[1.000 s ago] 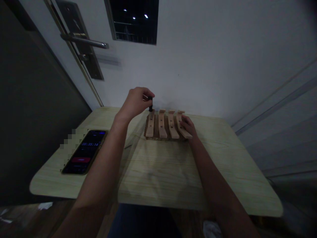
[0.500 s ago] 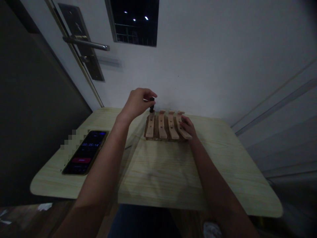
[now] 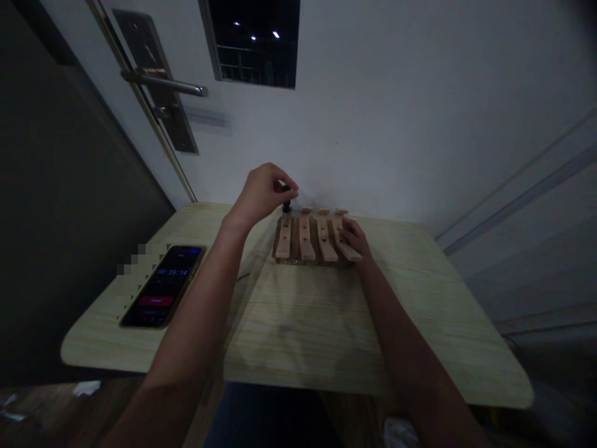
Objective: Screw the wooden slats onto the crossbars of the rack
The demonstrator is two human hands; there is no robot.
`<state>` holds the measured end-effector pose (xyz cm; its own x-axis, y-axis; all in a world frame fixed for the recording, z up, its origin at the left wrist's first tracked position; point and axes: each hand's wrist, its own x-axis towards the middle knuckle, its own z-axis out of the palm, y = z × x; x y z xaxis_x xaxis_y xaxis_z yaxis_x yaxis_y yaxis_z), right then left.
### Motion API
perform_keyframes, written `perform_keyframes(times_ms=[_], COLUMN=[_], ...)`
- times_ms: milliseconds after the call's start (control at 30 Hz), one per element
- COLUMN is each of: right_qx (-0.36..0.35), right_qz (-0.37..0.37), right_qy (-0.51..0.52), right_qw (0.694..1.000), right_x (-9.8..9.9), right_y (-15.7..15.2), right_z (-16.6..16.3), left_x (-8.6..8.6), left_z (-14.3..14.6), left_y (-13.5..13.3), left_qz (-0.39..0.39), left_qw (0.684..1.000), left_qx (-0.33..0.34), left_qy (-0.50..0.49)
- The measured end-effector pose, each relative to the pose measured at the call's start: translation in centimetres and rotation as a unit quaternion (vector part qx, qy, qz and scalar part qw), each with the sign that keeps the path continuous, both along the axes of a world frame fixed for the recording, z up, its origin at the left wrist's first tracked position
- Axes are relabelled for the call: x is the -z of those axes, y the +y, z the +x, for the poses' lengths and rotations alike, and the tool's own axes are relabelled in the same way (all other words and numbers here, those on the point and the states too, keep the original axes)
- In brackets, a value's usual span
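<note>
My left hand (image 3: 268,191) is closed round the black handle of a screwdriver (image 3: 286,203). The tool stands upright, its tip down at the upper part of the leftmost wooden hook (image 3: 283,246). That hook and several like it sit side by side across a brown wooden board (image 3: 295,249), forming a hook rack. Dark holes or screw heads show in the hooks; I cannot tell which. At the rack's right end my right hand (image 3: 355,236) grips the rightmost hook (image 3: 347,249) and board edge, with its fingers partly hidden.
The rack lies on a pale wood-grain table (image 3: 303,336) against a white door. A phone (image 3: 163,286) showing a timer lies at the left, beside my left forearm. Above it a metal door handle (image 3: 172,84) juts out. A dark window (image 3: 254,43) is set in the door.
The fingers of my left hand have shifted slightly over the top of the screwdriver handle, covering more of it. The rack and my right hand stay where they were.
</note>
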<state>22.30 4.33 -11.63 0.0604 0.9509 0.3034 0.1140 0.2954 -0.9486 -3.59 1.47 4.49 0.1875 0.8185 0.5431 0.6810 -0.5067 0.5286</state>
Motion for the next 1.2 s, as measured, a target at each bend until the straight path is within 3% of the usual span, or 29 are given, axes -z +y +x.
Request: perform_keyframes(times_ms=[100, 267, 600, 900, 1067, 1200], right_qx=[0.005, 0.008, 0.012, 0.005, 0.006, -0.001], right_qz=[-0.001, 0.006, 0.002, 0.011, 0.008, 0.006], right_qy=[-0.010, -0.018, -0.006, -0.014, -0.016, -0.008], right_qw=[1.000, 1.000, 1.000, 1.000, 1.000, 1.000], right_x=[-0.1, -0.3, -0.2, 0.0, 0.2, 0.1], right_y=[-0.1, -0.2, 0.0, 0.0, 0.1, 0.0], right_z=[0.0, 0.0, 0.0, 0.2, 0.2, 0.2], left_x=[0.1, -0.3, -0.7, 0.0, 0.1, -0.2], left_z=[-0.1, -0.1, -0.1, 0.0, -0.2, -0.1], left_y=[0.1, -0.4, -0.7, -0.1, 0.0, -0.4], left_qz=[0.000, -0.026, -0.039, -0.006, -0.036, -0.073], left_qw=[1.000, 0.998, 0.997, 1.000, 0.993, 0.986], left_qx=[-0.007, 0.039, 0.062, 0.014, 0.079, 0.136], left_qy=[-0.007, -0.042, 0.009, -0.011, -0.073, -0.065])
